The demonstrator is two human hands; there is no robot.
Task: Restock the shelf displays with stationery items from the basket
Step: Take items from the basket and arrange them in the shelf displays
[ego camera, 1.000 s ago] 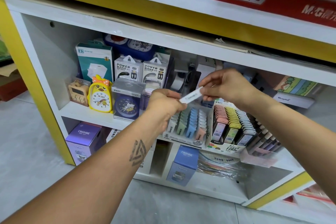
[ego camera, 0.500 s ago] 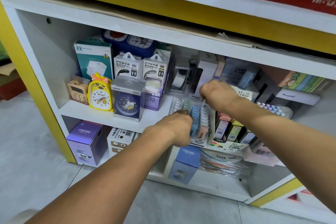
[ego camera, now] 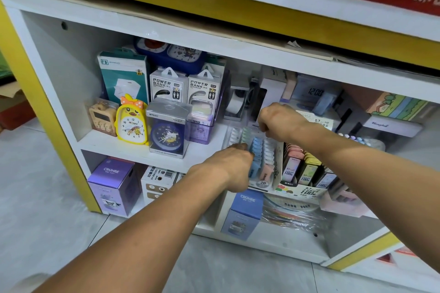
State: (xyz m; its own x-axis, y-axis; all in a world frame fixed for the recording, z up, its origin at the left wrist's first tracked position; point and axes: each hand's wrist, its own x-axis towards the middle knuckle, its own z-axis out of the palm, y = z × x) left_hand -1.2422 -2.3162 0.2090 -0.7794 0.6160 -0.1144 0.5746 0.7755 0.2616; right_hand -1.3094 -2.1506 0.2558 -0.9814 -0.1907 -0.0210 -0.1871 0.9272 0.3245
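Both hands work at the clear display tray (ego camera: 262,183) of pastel lead cases (ego camera: 258,150) on the middle shelf (ego camera: 133,150); the left hand (ego camera: 232,169) has its fingers curled against the tray's near-left rows — whether they clamp a case cannot be told. The right hand (ego camera: 279,121) hovers over the far rows, fingers bent downward; any item pinched there is hidden; the basket is out of view.
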